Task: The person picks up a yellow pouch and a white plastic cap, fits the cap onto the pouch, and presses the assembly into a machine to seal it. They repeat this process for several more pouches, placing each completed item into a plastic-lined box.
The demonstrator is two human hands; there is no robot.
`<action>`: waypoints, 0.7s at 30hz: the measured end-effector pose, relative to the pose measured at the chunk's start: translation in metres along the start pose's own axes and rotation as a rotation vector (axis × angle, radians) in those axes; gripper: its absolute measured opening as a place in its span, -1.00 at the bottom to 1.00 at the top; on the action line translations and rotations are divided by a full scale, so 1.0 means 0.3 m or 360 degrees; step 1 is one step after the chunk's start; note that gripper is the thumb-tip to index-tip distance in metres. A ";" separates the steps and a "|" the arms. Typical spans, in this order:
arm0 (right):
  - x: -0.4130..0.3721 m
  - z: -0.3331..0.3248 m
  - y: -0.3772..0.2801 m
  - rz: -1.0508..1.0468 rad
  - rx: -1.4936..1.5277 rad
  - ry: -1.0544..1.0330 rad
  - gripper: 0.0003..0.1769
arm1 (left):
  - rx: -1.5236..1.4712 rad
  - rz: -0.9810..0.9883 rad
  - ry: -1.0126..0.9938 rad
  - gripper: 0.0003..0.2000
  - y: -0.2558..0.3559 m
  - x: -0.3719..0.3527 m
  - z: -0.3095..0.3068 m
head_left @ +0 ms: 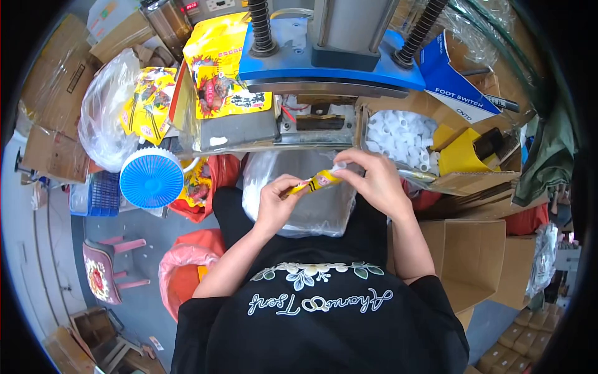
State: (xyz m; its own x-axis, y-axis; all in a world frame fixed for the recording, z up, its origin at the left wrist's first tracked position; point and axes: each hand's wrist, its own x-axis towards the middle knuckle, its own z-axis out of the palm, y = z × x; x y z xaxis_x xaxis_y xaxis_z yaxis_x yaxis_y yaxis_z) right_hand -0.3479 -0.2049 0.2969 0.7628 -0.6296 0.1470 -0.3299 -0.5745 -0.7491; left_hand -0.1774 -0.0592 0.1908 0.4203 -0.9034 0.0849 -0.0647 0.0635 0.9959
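Yellow printed pouch (321,181) is being held in the air between two bare hands, in front of a person in black clothes (317,340). Left hand (278,198) is pinching its left end, the fingers being closed upon it. Right hand (374,177) is closing thumb and fingertips around a small white plastic piece (338,166) at the other end; whether this piece is fixed to the pouch, I cannot tell. Below the hands a clear plastic bag (324,224) is resting on the person's thighs.

Behind the hands, a blue press machine (336,78) is standing. To its right, many white plastic fittings (402,138) are lying in a cardboard box (473,182), with a blue FOOT SWITCH box (458,87) standing near. To its left, more yellow printed packages (233,93) are lying, and nearer to the person a blue fan (152,179) is facing upward.
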 end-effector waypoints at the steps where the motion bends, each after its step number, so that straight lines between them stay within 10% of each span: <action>1: 0.007 0.013 -0.001 0.0067 0.0042 -0.0090 -0.75 | 0.0000 -0.0004 -0.0022 -0.88 -0.012 -0.001 -0.005; 6: 0.052 0.098 0.086 0.0149 0.0429 -0.0064 -0.67 | -0.0052 -0.0372 -0.0106 -0.82 -0.026 0.037 -0.038; 11: 0.068 0.019 0.088 0.0082 -0.0084 0.0468 -0.54 | -0.0381 -0.0462 0.0162 -0.72 0.063 0.165 0.028; 21: 0.018 -0.040 0.194 0.0032 -0.1018 0.0324 -0.76 | -0.0845 -0.0683 0.0199 -0.79 0.070 0.315 0.055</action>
State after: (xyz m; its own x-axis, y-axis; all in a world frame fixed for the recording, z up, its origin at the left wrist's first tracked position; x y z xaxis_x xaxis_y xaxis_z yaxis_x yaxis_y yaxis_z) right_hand -0.3695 -0.2481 0.2618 0.6537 -0.6934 0.3031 -0.6552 -0.7191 -0.2317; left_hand -0.1540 -0.1503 0.2194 0.4128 -0.8415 -0.3486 0.5688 -0.0608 0.8203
